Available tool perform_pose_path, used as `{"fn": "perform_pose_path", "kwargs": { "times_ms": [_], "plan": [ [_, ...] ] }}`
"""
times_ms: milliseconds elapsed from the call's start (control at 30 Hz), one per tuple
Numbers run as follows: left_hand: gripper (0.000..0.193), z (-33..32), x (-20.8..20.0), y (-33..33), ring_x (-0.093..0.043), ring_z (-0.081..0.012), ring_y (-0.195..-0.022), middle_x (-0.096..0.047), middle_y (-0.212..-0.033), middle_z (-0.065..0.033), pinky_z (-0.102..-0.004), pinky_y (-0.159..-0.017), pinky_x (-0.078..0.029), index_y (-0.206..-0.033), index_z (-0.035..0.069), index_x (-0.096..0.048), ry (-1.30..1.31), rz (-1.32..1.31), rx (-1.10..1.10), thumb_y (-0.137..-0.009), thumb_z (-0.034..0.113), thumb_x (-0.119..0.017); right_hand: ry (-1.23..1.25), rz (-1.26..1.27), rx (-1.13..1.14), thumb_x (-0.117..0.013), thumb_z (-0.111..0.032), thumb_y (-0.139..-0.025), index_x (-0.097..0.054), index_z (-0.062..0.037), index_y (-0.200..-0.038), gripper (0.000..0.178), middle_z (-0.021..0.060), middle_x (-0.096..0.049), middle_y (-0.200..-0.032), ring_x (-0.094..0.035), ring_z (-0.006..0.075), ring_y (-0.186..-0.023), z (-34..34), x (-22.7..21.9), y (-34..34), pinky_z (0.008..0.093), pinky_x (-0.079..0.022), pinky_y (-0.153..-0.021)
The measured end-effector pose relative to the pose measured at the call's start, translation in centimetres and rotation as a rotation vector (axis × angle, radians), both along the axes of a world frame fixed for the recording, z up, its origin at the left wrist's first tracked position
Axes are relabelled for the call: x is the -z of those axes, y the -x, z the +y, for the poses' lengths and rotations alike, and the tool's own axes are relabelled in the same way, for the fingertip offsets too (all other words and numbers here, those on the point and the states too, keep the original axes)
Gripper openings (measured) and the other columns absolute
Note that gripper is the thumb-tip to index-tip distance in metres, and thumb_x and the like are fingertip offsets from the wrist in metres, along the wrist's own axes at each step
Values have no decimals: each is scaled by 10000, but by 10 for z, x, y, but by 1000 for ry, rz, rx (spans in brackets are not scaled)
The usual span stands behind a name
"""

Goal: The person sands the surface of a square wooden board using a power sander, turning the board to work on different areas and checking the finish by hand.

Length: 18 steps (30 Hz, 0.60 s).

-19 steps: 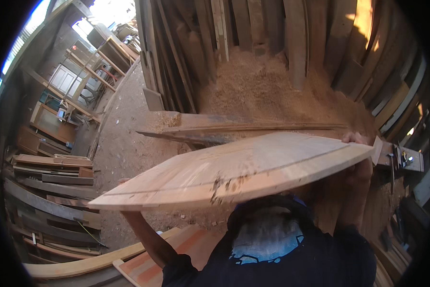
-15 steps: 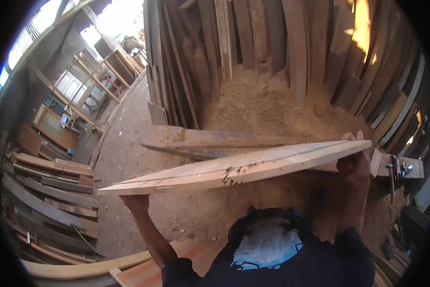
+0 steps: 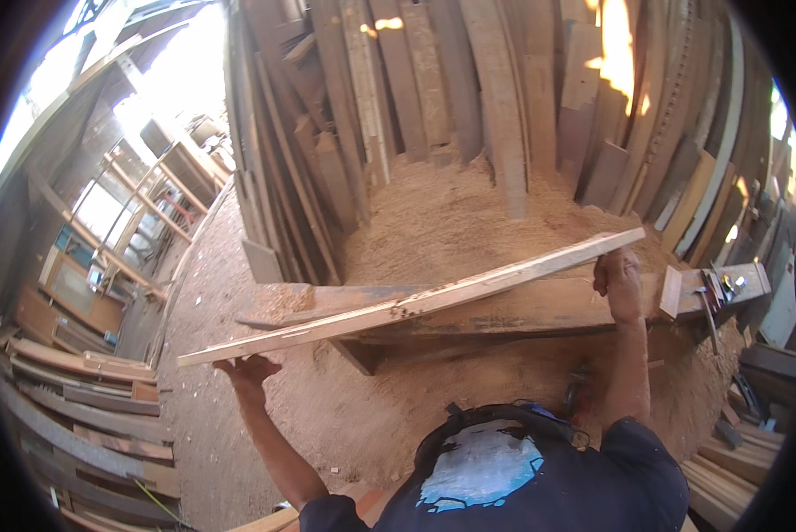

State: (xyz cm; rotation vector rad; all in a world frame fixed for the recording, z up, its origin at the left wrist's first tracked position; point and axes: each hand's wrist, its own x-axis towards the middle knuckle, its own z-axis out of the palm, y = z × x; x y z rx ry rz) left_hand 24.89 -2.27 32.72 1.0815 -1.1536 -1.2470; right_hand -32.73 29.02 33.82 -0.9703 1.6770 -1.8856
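A long pale wooden board [image 3: 407,306] is held up in front of me, its narrow edge facing me. It slants from low at the left to high at the right, with a dark rough patch near the middle of its edge. My left hand [image 3: 248,369] supports it from below near the left end, thumb stretched aside and fingertips partly hidden by the board. My right hand [image 3: 620,273] grips it near the right end with curled fingers. Behind and under the board runs a low wooden workbench [image 3: 522,309], which the board partly covers.
A small wooden block [image 3: 671,293] and metal tools [image 3: 721,288] sit at the bench's right end. Sawdust [image 3: 451,204] is heaped behind it, before upright planks [image 3: 495,97]. Stacked boards [image 3: 88,417] lie at the left, more timber [image 3: 726,479] at the lower right.
The board has turned from showing its broad face to showing mostly its narrow edge, and its slant is steeper. My right hand has moved left and up in view. More of the bench shows.
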Motion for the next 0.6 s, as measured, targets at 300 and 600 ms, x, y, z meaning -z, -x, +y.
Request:
{"fn": "perform_pose_path", "kwargs": {
  "times_ms": [300, 600],
  "plan": [
    [1020, -30, 16, -13, -568, -258, -1113, -566, -1203, -168, -432, -1042, -442, -1477, -19, -267, 239, -290, -242, -862, 788, -366, 131, 383, 277, -485, -559, -980, -619, 36, -1095, 620, 57, -642, -917, -562, 141, -931, -47, -14, -3, 293, -447, -863],
    [1022, -67, 64, 3, -399, -294, -1364, -362, -1496, -195, -456, -1148, -315, -1489, -25, -230, 326, -155, -63, -871, 786, -297, 159, 408, 208, -414, -539, -1013, -594, -4, -997, 565, 47, -572, -994, -512, 144, -889, -75, 29, 37, 310, -445, -747]
  ]
}}
